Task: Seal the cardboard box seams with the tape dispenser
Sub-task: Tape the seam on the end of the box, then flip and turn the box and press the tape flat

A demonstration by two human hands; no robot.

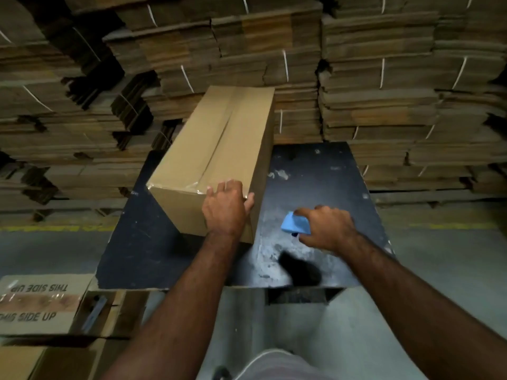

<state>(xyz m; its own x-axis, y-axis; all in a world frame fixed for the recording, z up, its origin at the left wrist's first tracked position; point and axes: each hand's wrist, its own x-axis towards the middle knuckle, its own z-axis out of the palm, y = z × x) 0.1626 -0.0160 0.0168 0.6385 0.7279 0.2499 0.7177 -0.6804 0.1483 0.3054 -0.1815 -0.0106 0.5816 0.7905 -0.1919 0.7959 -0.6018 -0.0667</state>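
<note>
A long brown cardboard box (216,144) lies on a black table (323,182), its top centre seam running away from me with clear tape along it and over the near edge. My left hand (225,208) rests spread on the box's near right corner, fingers over the top edge. My right hand (327,227) hovers over the table to the right of the box, gripping a blue tape dispenser (295,223). Most of the dispenser is hidden under the hand.
Tall stacks of bundled flat cardboard (378,86) fill the background behind the table. An open carton marked "THIS SIDE UP" (41,305) stands on the floor at lower left. A dark blurred shape (299,270) sits near the table's front edge. Grey concrete floor (444,270) lies to the right.
</note>
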